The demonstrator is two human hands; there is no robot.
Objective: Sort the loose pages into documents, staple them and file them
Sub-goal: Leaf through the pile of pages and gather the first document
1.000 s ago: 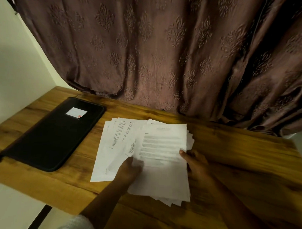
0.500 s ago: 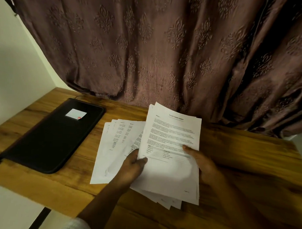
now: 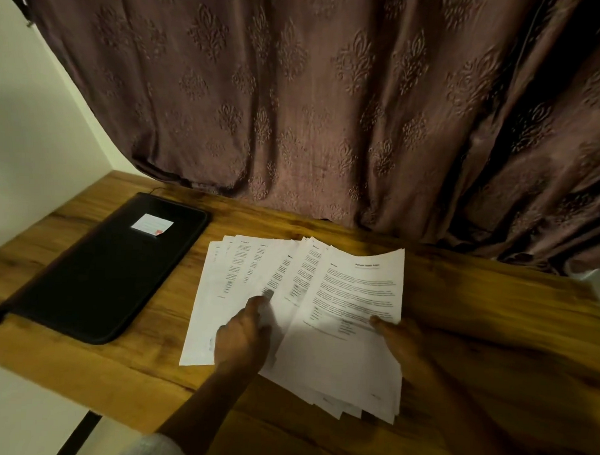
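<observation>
Sorting barely begun: white printed pages (image 3: 323, 286) fanned loose on wooden worktop (image 3: 492, 322), left hand (image 3: 244, 334) pressing them flat-fingered, right hand (image 3: 402, 336) pinching their edge, black zip folder (image 3: 110, 271) closed, nothing stapled.

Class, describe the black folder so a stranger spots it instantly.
Find the wooden table below the brown patterned curtain. On its left, beside the fanned white pages, lies a flat black rectangular folder. It alone is dark and bears a small white label.

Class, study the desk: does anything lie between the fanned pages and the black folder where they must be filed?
Nothing visible does. Only a bare strip of wooden table lies between the pages and the closed folder.
</observation>
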